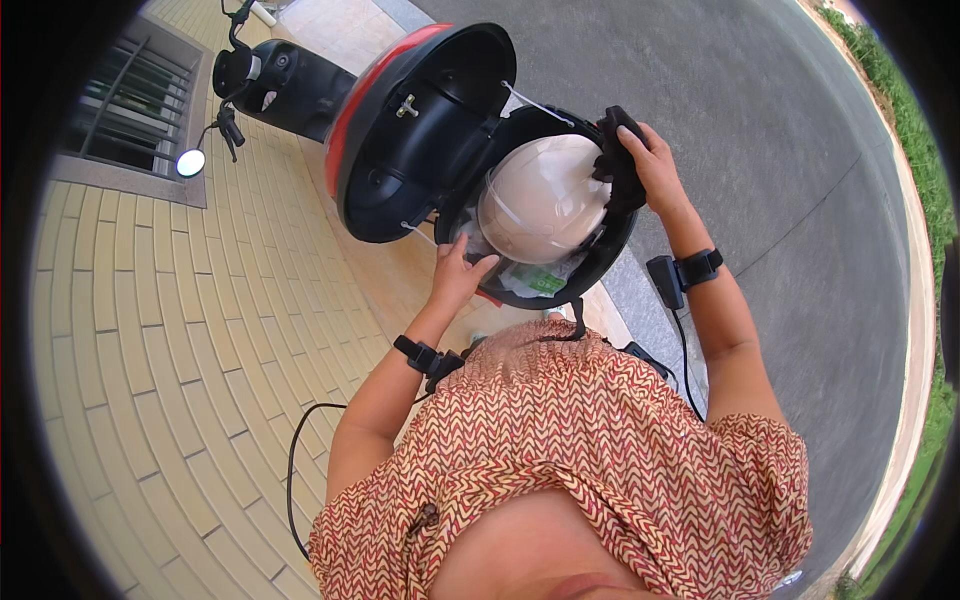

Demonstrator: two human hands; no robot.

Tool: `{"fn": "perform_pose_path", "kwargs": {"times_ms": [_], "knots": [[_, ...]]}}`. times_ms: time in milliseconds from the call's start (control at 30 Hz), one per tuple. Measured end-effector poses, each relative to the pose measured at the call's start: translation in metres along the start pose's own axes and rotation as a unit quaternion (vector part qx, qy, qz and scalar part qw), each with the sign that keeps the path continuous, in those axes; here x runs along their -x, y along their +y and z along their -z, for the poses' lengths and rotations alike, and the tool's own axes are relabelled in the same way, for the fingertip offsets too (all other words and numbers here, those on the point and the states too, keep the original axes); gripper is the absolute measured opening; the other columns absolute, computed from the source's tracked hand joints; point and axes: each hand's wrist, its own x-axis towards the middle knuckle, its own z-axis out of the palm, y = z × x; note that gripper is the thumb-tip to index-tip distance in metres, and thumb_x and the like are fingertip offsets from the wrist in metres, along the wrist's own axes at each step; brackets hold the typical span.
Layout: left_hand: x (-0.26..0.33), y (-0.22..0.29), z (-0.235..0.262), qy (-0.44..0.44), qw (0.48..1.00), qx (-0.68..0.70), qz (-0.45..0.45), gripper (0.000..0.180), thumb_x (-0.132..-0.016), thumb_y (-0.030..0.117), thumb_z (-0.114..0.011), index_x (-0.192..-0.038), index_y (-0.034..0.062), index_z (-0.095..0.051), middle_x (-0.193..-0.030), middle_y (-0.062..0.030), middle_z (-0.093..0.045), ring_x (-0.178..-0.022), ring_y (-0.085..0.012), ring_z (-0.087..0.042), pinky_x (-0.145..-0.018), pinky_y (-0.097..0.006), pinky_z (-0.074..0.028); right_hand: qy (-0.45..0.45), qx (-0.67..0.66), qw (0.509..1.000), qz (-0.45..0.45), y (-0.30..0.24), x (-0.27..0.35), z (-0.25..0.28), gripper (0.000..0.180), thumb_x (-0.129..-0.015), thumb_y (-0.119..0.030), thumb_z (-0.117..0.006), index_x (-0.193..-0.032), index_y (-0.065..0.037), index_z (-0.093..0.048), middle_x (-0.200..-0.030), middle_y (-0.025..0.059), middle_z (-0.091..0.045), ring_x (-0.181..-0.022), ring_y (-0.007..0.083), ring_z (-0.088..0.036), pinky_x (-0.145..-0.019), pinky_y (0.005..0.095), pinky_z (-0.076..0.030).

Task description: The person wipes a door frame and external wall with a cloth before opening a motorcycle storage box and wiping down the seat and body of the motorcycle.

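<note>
Both hands clamp the cream helmet: left grip below, right grip at its right edge.

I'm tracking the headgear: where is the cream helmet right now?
In the head view, the cream helmet sits upper centre inside the scooter's open under-seat compartment, below the raised seat, between the left hand and right hand.

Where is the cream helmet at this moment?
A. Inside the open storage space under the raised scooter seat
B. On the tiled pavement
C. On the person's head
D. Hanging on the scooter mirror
A: the cream helmet sits in the open storage compartment below the raised seat, with the left hand at its lower edge and the right hand on the black strap at its side.
</note>
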Motion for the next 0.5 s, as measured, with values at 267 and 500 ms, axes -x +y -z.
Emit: {"fn": "perform_pose_path", "kwargs": {"times_ms": [267, 500], "knots": [[0.000, -0.014, 0.002, -0.001, 0.995, -0.093, -0.044, 0.093, -0.072, 0.038, -0.076, -0.137, -0.0083, -0.029, -0.135, -0.0293, -0.036, -0.126, -0.0389, -0.036, -0.103, -0.042, -0.034, -0.014, 0.097, 0.991, 0.087, -0.021, 0.006, -0.027, 0.034, -0.088, -0.029, -0.062, -0.107, -0.001, -0.060, -0.090, 0.0038, -0.063, -0.083, 0.0108, -0.058, -0.073, 0.0254, -0.047], [-0.002, -0.020, -0.014, -0.011, 0.991, 0.130, 0.022, 0.078, -0.077, 0.042, -0.070, -0.130, -0.0091, -0.042, -0.130, -0.0307, -0.045, -0.124, -0.0382, -0.044, -0.103, -0.038, -0.035, 0.004, 0.313, 0.947, 0.066, 0.046, -0.006, -0.006, 0.041, -0.087, -0.036, -0.059, -0.110, -0.001, -0.061, -0.105, 0.0170, -0.063, -0.099, 0.0274, -0.060, -0.086, 0.0340, -0.045]]}}
